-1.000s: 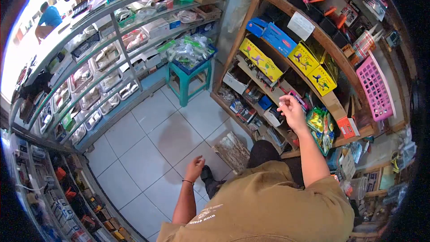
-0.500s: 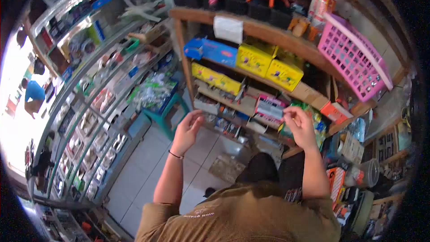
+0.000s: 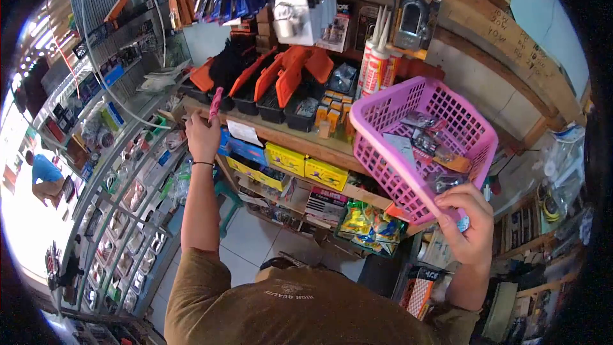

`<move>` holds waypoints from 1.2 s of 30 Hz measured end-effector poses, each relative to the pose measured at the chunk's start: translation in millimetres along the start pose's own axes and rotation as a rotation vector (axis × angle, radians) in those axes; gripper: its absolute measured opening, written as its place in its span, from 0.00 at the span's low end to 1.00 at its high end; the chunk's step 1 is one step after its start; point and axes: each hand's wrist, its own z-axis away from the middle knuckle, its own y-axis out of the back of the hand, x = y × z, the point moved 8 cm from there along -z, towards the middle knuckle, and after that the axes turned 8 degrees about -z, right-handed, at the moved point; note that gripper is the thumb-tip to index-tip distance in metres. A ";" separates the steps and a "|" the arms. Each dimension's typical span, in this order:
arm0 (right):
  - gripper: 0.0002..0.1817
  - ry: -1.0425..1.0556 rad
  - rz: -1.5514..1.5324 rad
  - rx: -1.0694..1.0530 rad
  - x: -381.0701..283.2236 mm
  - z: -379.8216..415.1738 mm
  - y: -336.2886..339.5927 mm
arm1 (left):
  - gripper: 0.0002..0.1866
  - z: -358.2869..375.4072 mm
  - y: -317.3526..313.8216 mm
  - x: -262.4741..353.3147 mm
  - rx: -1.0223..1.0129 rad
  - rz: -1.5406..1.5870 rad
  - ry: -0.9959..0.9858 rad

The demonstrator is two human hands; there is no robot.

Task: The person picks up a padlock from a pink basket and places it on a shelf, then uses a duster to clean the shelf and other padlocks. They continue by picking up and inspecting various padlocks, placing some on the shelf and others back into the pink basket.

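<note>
My right hand (image 3: 469, 220) is closed on the near right corner of the rim of a pink plastic basket (image 3: 383, 182). The basket is tilted toward me at the shelf's right end and has several small packaged items (image 3: 434, 147) in it. My left hand (image 3: 203, 137) is raised to the front edge of the wooden shelf (image 3: 287, 134), near its left corner. Its fingers look curled beside a narrow pink object (image 3: 216, 101); whether they grip that or the edge is hidden. Black bins (image 3: 268, 112) with orange lids (image 3: 287, 76) stand just behind.
Sealant tubes (image 3: 377, 64) and small orange boxes (image 3: 329, 112) stand on the shelf. Yellow boxes (image 3: 325, 172) sit below it. Blister packs (image 3: 297, 9) hang overhead. A glass display rack (image 3: 121, 217) curves along the left; a person in blue (image 3: 46, 169) is beyond it.
My view has tilted up toward the shelf top. My right hand has moved from the lower shelves and taken hold of the basket. My left hand has risen to the shelf edge.
</note>
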 end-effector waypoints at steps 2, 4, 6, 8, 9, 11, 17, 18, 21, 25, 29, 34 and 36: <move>0.08 0.054 0.072 -0.036 6.6 -5.6 10.1 | 0.26 -6.3 -11.7 7.9 -0.136 -0.227 0.047; 0.08 0.040 0.080 -0.041 14.5 -8.4 15.6 | 0.26 -21.0 -35.5 -6.7 -0.158 -0.269 0.036; 0.08 -0.039 0.067 -0.035 27.4 -10.2 18.2 | 0.26 -33.9 -75.3 -30.0 -0.344 -0.237 0.042; 0.08 -0.068 0.056 -0.036 35.9 -9.8 19.9 | 0.24 -38.9 -95.7 -41.1 -0.438 -0.170 0.020; 0.08 -0.096 0.045 -0.045 41.3 -10.1 19.2 | 0.22 -36.8 -98.9 -45.0 -0.478 0.014 0.085; 0.08 -0.136 0.061 -0.045 48.0 -11.6 17.7 | 0.20 -29.6 -101.2 -55.6 -0.520 0.190 0.147; 0.06 -0.313 0.103 -0.121 66.1 -34.4 7.1 | 0.19 -28.7 -82.4 -76.5 -0.343 0.239 -0.002; 0.06 -0.248 0.101 -0.129 68.3 -39.9 4.3 | 0.19 -33.2 -85.2 -82.4 -0.309 0.127 -0.084; 0.06 -0.319 0.112 -0.110 83.0 -48.7 2.8 | 0.20 -41.3 -63.2 -69.9 -0.417 0.220 -0.087; 0.06 -0.291 0.187 -0.081 96.8 -56.7 14.9 | 0.22 -48.1 -78.6 -101.7 -0.523 0.437 -0.103; 0.04 -0.326 0.225 -0.114 126.5 -58.9 34.9 | 0.21 -38.5 -70.1 -72.4 -0.552 0.160 -0.199; 0.05 -0.536 0.564 -0.315 174.4 -48.5 61.8 | 0.26 -45.9 -94.7 -79.6 -0.563 -0.113 -0.197; 0.11 -0.631 0.566 -0.391 182.7 -44.2 63.3 | 0.30 -42.0 -94.9 -77.9 -0.523 -0.333 -0.205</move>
